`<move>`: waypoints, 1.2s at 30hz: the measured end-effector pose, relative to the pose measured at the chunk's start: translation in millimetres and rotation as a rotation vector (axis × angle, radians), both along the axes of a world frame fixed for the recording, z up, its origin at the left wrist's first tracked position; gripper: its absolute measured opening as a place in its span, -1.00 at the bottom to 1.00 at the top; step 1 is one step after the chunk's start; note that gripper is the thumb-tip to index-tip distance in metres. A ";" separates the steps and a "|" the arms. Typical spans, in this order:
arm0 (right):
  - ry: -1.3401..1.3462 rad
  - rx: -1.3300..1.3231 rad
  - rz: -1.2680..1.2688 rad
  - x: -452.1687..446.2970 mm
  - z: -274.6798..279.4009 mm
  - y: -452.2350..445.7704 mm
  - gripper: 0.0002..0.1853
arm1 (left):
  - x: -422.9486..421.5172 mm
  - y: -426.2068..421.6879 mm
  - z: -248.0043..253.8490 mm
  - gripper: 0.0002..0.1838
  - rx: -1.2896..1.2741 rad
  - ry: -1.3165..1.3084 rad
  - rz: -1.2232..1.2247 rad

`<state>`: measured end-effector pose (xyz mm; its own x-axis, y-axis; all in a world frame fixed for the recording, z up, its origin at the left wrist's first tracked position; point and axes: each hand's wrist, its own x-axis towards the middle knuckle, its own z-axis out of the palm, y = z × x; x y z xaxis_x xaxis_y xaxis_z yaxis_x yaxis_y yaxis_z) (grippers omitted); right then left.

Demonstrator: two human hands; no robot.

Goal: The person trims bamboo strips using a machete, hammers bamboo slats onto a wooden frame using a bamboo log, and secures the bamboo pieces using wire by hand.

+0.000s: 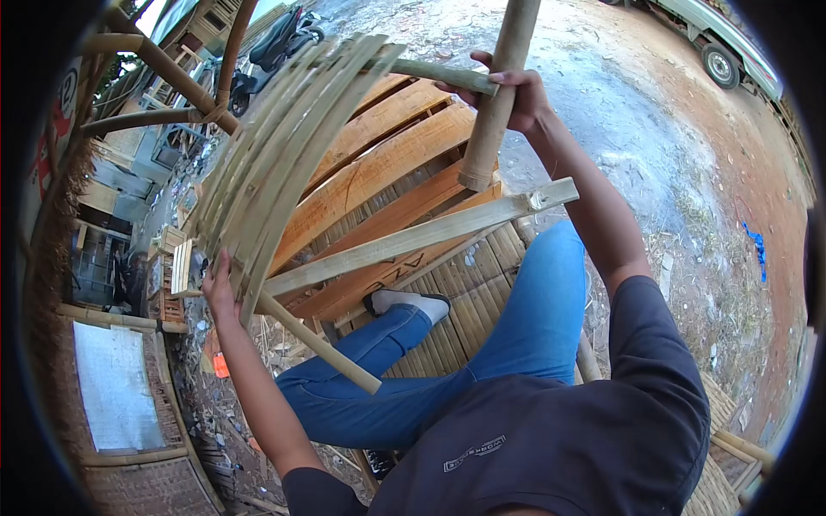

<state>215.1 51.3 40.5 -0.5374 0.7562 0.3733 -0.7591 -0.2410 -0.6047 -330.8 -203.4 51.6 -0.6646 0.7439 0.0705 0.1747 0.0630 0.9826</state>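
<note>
A panel of several curved, pale bamboo slats (297,155) stands tilted in front of me. My left hand (222,291) is closed round its lower left edge, part of the fingers hidden behind the slats. A thin bamboo crosspiece (430,73) runs from the panel's top to a thick bamboo pole (483,155). My right hand (520,96) is closed round that pole where the crosspiece meets it, the thumb over the joint. Lower down, a split bamboo bar (422,236) reaches from the panel to the right. A round bamboo rod (331,348) sticks out from its lower end toward my lap.
Behind the panel is an orange-brown wooden slatted crate (379,163) with dark letters. I sit on a bamboo-slat platform (482,279). Bamboo posts (176,77) rise at the upper left, near a parked motorbike (275,43). A truck (723,52) stands far right.
</note>
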 end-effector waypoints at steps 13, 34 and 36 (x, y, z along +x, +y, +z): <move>-0.221 -0.071 -0.076 33.2 -27.5 20.2 -0.25 | -21.9 86.3 -43.4 -0.41 -0.054 -0.057 -0.160; -0.718 0.064 -0.252 45.2 -40.7 25.7 -0.39 | -36.5 109.1 -57.0 -0.41 -0.234 0.437 0.100; -0.702 0.065 -0.280 55.8 -49.4 16.4 -0.37 | -46.8 111.6 -56.0 -0.32 -0.388 0.605 0.167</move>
<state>271.0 67.8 -8.8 -0.4563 0.8876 0.0633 -0.2187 -0.0429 -0.9749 -377.6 -91.8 -4.4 -0.6996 0.6821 0.2127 0.6365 0.4597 0.6193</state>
